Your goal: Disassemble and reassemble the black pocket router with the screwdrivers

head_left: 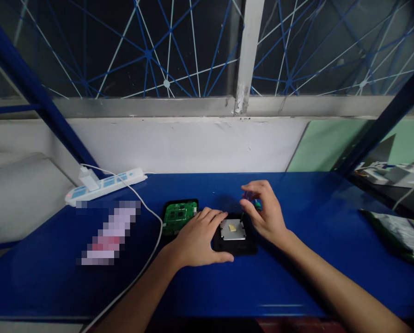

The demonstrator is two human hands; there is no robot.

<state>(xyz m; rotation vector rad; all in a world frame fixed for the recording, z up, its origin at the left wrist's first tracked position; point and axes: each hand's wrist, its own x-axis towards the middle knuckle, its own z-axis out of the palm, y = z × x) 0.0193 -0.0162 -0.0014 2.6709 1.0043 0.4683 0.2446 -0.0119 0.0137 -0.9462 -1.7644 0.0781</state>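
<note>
Bare forearms [318, 263]; left hand [200, 237] splayed over squarish black casing [235, 248], right hand [267, 210] pinching slim screwdriver [258, 205].

Blue tabletop [200, 291], glossy, set against wall

Far left: white power strip [113, 184], angled. White cable [158, 222] curving toward near edge. Left: pale pinkish item [112, 236], pixelated, unreadable. Middle: black shell [166, 204] with green circuit board; just right, black case [234, 249] bearing metal plate. Right edge: crumpled packet [397, 236].

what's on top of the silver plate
A small yellowish pad lies near the middle of the silver plate. The patch of plate beneath the pad is covered, so I can't see it.
</note>
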